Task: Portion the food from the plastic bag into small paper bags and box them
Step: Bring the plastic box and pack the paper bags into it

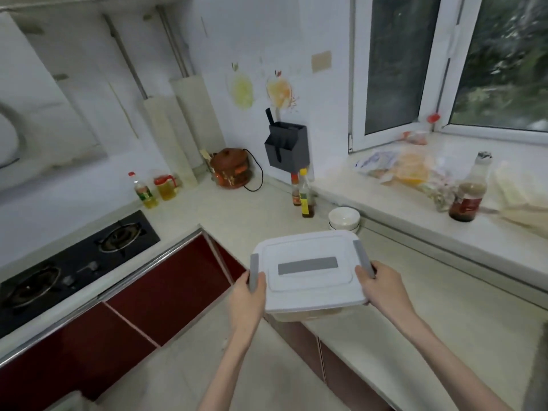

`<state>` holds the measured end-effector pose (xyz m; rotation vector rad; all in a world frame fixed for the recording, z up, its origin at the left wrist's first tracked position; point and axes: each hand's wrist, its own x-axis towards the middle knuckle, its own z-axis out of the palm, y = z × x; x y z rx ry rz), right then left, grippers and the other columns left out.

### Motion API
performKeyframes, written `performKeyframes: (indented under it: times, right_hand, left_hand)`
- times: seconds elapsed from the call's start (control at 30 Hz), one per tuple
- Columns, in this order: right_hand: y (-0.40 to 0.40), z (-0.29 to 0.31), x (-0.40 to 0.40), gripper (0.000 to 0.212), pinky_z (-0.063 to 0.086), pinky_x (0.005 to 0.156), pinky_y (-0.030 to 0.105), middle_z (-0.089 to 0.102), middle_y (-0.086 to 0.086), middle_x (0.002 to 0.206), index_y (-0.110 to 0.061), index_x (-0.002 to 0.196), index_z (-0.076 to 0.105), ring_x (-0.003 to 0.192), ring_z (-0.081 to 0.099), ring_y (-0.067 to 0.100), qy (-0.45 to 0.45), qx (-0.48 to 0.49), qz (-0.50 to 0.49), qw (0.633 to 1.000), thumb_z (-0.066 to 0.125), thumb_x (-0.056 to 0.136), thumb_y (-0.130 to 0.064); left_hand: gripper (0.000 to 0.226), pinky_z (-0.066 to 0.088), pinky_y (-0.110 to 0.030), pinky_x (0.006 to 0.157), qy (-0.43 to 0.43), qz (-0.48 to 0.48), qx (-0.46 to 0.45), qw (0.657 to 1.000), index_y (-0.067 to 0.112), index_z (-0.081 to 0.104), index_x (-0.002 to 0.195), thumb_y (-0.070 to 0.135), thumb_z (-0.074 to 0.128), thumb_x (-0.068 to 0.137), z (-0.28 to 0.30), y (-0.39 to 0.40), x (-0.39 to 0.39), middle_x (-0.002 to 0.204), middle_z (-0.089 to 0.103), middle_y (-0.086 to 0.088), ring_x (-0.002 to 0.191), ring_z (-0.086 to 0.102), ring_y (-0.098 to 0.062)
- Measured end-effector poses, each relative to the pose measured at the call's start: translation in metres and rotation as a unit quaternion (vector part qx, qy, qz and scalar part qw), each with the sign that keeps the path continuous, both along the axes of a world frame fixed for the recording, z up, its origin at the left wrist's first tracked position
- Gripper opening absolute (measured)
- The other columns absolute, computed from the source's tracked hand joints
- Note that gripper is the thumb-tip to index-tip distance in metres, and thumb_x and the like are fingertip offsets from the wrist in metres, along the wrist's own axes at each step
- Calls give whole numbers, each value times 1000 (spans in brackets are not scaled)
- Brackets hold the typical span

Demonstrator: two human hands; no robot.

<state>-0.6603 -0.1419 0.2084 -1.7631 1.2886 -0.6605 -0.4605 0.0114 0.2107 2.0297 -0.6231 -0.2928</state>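
Both hands are holding the white box (pixel 308 271) by its two short ends: the left hand (pixel 247 295) is gripping the end with the left grey clip, its thumb lying over the lid, and the right hand (pixel 382 287) is gripping the end with the right grey clip in the same way. This box is closed by its lid, which is carrying a grey strip in the middle, and it is staying level above the front edge of the pale bench (pixel 415 307). Just behind the box, white bowls (pixel 344 219) are standing stacked on the bench, and behind the box to the left two sauce bottles (pixel 302 192) are standing side by side. Far behind the box to the right, plastic bags (pixel 406 169) with orange food are lying on the window ledge, beside a dark bottle (pixel 470 192). Well to the left of the box, the black gas stove (pixel 74 262) is sitting in the bench.
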Motion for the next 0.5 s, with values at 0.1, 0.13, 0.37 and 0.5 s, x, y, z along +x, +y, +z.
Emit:
performKeyframes:
  times: [0.1,0.13,0.37,0.5]
  right_hand:
    - [-37,-4,12,15,34,33,11,59,1,68,-8,87,60,55,58,14,-8,8,-20,1000,55,90,-21]
    - [-49,-5,15,15,34,32,11,59,-1,66,-8,87,60,53,58,14,-8,12,-28,1000,55,91,-21]
    - [-136,-24,31,19,52,43,27,64,3,74,-10,94,60,61,64,19,12,46,-123,991,52,93,-26]
    - [-195,-32,42,22,57,52,35,65,9,79,-6,97,59,64,64,23,17,66,-206,976,52,93,-26]
  left_hand:
    - [7,37,-5,58,-4,-16,3,1000,35,53,91,31,56,95,-6,-44,18,74,55,23,68,53,7]
    - [6,39,-7,61,-5,-28,7,1000,34,53,91,31,56,95,-8,-61,25,74,55,22,70,54,3]
    - [5,53,-40,78,16,-148,20,989,32,59,98,32,55,95,-31,-195,65,91,66,8,86,63,-17]
    - [15,52,-40,74,51,-228,24,972,28,58,109,30,55,95,-41,-289,85,96,66,3,87,64,-23]
